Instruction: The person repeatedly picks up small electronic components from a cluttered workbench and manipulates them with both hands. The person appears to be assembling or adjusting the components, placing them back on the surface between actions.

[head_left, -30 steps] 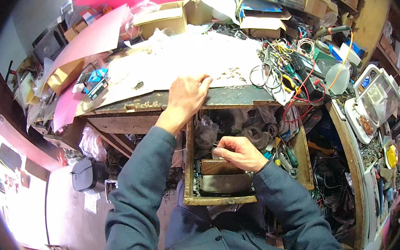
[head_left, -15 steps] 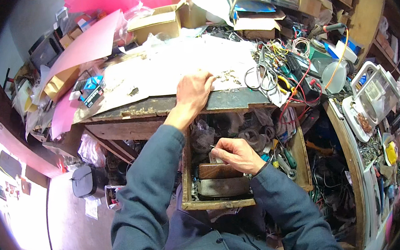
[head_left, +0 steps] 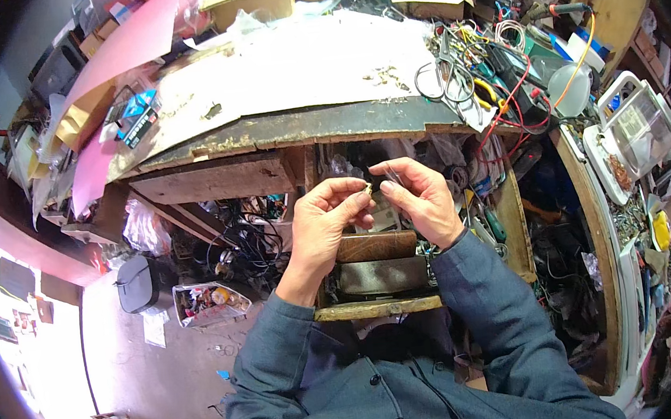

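Over the open wooden drawer [head_left: 523,233] both hands come close together. My left hand [head_left: 322,222] pinches a small brass-coloured piece [head_left: 368,189] between thumb and fingertips. Just right of it, my right hand [head_left: 428,201] has thumb and forefinger drawn together; whatever thin thing lies between them is too small to make out. Below the hands, a brown box-like case [head_left: 375,247] and a grey rounded case [head_left: 383,277] lie in the drawer's front. On the white sheet [head_left: 284,74] covering the bench, several tiny metal parts [head_left: 386,77] are scattered.
Scissors [head_left: 446,60], pliers [head_left: 487,94] and tangled test leads [head_left: 531,116] crowd the bench's right side. A blue-and-black box [head_left: 137,127] stands at the left. Beneath, a white bin [head_left: 212,302] of small items sits on the floor, beside a black container [head_left: 141,282].
My left hand has left the white sheet and come back over the drawer, with the small brass-coloured piece in its fingertips. My right hand has risen to meet it. The view has tilted down.
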Action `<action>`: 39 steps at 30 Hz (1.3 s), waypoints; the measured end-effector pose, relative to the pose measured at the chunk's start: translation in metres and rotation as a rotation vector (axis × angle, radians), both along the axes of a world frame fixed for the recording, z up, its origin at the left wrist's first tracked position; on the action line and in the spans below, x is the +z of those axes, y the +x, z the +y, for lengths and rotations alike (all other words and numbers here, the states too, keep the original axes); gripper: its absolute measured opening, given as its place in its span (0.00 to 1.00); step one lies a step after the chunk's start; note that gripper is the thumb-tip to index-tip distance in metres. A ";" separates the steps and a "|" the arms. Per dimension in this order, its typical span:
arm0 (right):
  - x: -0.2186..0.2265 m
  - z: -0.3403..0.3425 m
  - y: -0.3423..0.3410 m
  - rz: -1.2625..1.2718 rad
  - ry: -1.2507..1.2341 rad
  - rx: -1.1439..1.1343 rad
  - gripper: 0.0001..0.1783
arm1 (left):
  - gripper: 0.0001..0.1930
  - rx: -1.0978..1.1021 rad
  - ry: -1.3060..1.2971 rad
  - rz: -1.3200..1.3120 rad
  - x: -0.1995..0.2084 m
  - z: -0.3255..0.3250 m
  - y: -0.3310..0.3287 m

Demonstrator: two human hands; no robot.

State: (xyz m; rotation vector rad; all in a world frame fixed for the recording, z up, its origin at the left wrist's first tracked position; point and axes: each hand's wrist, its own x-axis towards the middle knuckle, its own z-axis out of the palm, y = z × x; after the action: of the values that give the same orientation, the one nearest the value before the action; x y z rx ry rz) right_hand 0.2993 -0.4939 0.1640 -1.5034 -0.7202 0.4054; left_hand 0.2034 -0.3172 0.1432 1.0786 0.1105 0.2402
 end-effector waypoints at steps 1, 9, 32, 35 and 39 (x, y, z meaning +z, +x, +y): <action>-0.001 0.001 -0.001 0.014 0.021 0.023 0.13 | 0.10 -0.015 -0.031 -0.006 -0.004 0.000 -0.001; -0.008 0.005 0.003 0.027 0.031 0.083 0.07 | 0.11 -0.035 -0.055 -0.052 -0.014 -0.002 -0.003; -0.001 0.009 -0.006 -0.484 -0.113 -0.035 0.10 | 0.09 0.376 0.457 -0.122 -0.018 -0.009 -0.004; 0.000 0.008 -0.005 -0.500 -0.125 -0.035 0.10 | 0.10 0.413 0.509 -0.116 -0.018 -0.011 -0.004; 0.000 0.009 -0.006 -0.491 -0.095 -0.044 0.10 | 0.10 0.412 0.531 -0.115 -0.016 -0.012 -0.005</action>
State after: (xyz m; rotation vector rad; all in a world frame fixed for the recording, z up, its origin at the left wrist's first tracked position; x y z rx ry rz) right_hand 0.2933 -0.4846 0.1640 -1.7270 -1.0597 0.0302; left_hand 0.1986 -0.3291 0.1267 1.5612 0.1710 0.7322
